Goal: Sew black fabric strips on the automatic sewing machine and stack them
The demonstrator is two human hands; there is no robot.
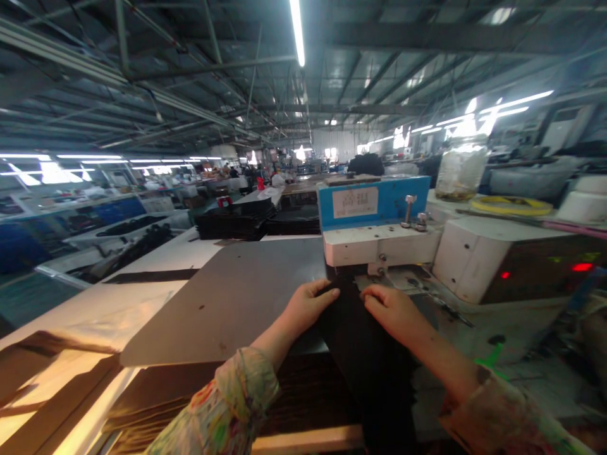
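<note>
At frame centre, under machine (379, 243): black cloth (365, 354) on tabletop (227, 303).
Left hand (308, 308): fingers flat, pressing cloth edge.
Right hand (391, 309): likewise, nothing clasped.
Handling: likely soft, light, limp; best pinned near edges.

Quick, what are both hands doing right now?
Left hand: fingers flat, pressing the black fabric.
Right hand: fingers flat on the same fabric, no closed grip.

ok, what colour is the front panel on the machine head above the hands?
Blue, with a pale label in the middle: the front panel shows best in the head view, above the black fabric.
</note>
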